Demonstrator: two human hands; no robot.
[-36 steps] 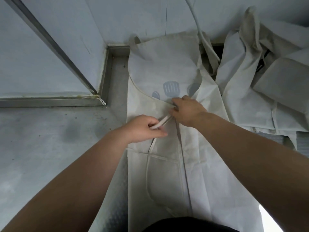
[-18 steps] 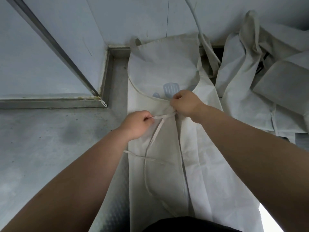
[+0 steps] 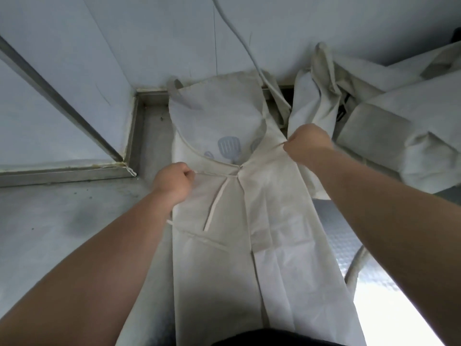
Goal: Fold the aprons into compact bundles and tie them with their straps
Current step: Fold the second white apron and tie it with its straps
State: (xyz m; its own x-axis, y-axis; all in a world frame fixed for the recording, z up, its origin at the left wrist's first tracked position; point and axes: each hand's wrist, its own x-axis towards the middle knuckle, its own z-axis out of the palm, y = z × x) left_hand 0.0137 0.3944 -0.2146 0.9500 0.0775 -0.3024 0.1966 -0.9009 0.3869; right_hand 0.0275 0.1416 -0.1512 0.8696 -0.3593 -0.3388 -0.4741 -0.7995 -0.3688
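Two fists work one apron [image 3: 274, 221], which lies folded lengthwise into a long strip on the counter [image 3: 62, 221]. Its bib is near the back corner and its lower end runs out of view at the near edge. The left hand [image 3: 174, 182] is curled tight round a strap [image 3: 212, 174], drawn taut leftward from the waist seam. The right hand [image 3: 309, 143] is a closed fist pinching the apron's right waist corner, where the cloth puckers toward it; whether it also holds a strap there I cannot tell. A loose end [image 3: 214, 208] lies slanted on the cloth below the taut strap. A heap [image 3: 389, 126] of more aprons sits toward the right back of the counter, just beside this one.

The cloth looks thin, light and limp, and it creases readily, so folds will likely spring open unless pressed flat. Straps are narrow and soft. They are best gripped near their roots at the waist, where the pull goes into the seam.
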